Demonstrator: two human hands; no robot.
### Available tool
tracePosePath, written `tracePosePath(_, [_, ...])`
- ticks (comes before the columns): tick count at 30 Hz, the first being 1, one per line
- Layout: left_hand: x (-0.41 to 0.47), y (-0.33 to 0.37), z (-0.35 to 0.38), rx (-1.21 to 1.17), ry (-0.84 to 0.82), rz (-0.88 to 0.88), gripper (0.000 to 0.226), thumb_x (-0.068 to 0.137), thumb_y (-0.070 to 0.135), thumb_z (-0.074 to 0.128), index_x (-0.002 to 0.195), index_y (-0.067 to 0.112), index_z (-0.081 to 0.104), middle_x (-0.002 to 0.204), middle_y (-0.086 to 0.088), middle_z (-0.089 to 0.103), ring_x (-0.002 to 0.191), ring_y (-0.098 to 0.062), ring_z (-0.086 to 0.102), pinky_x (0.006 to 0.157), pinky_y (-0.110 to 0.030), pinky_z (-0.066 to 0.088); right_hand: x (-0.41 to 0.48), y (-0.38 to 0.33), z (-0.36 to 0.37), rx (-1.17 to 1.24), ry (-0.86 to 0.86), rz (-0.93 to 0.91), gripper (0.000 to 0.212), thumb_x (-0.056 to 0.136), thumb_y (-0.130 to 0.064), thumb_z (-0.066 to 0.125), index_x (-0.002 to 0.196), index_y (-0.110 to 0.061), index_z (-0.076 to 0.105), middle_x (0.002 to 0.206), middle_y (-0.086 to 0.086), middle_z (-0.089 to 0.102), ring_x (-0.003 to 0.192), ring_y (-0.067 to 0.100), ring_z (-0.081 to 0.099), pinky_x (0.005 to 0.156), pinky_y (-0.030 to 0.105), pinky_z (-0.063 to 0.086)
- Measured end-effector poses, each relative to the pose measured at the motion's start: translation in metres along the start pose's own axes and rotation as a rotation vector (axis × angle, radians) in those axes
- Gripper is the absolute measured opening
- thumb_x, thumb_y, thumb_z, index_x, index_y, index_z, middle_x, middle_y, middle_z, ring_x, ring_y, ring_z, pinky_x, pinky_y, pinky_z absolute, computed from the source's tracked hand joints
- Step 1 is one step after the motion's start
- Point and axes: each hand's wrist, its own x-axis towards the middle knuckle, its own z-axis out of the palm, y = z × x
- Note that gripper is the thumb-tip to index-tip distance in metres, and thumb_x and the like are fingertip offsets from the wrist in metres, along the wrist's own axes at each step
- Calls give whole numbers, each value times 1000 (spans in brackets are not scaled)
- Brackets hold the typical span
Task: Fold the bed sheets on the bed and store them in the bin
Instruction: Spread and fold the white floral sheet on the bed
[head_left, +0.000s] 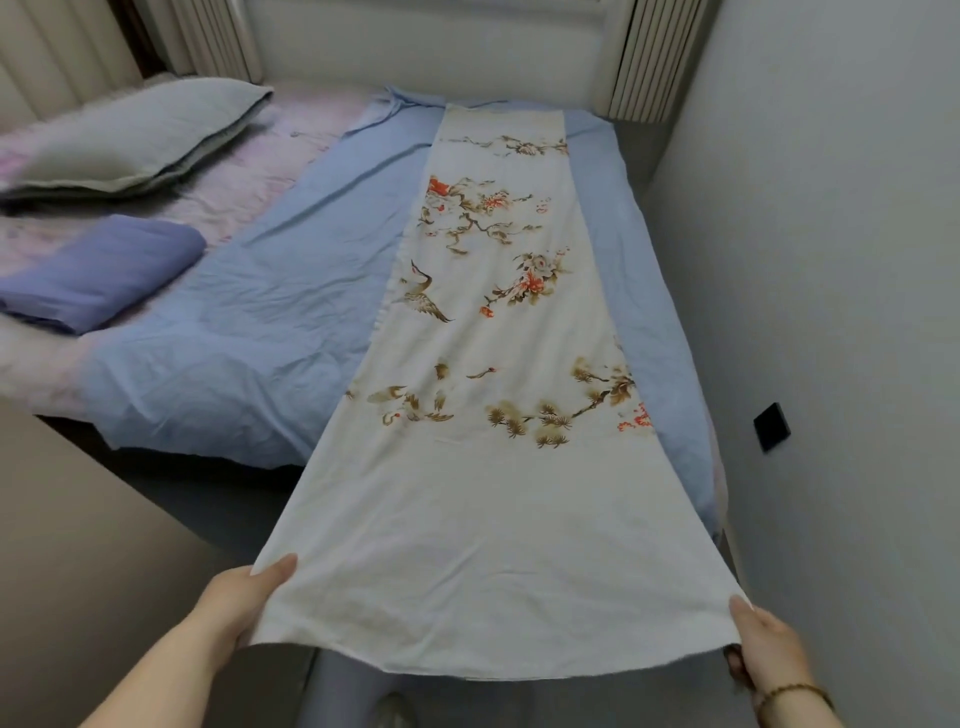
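The left hand (244, 597) at seven o'clock and the right hand (769, 649) at five each pinch a near corner of the floral sheet (493, 364). It stretches toward twelve over the bed (249, 332). A folded purple sheet (98, 270) lies at nine.

1 long white floral-print sheet (488, 415), 1 flat light-blue sheet (249, 338), 1 folded purple sheet (104, 270), 1 grey pillow (135, 135), 2 hands: left (244, 603), right (769, 649).

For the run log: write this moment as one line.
stage: folding | left hand: grips near corner of white floral bed sheet | right hand: grips other corner | folded purple sheet: on bed | bin: unseen
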Motion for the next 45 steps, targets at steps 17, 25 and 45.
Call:
tracePosePath(17, [-2,22,5,-45,4,38,28,94,19,52,100,-7,61,77,-14,63,70,-28,56,62,-33,42,0,-43,-26,122,-25,20,27,97,-23,44,111,-2,54,81,11,53,64,25,46,59,29,38])
tracePosePath(25, [60,108,25,-359,-24,3,25,94,27,50,83,6,56,78,-12,58,69,-23,53,46,-27,52,52,-139,11,323,-74,-49,23,97,-23,43,78,-13,48,76,6,47,66,16,45,76,33,42])
tracePosePath(45, [308,253,125,326,233,169,30,99,15,36,103,-2,59,103,-16,57,110,-30,51,78,-29,32,219,-275,244,-345,-167,-313,40,96,-12,44,135,-5,43,144,12,39,134,29,33,110,37,23])
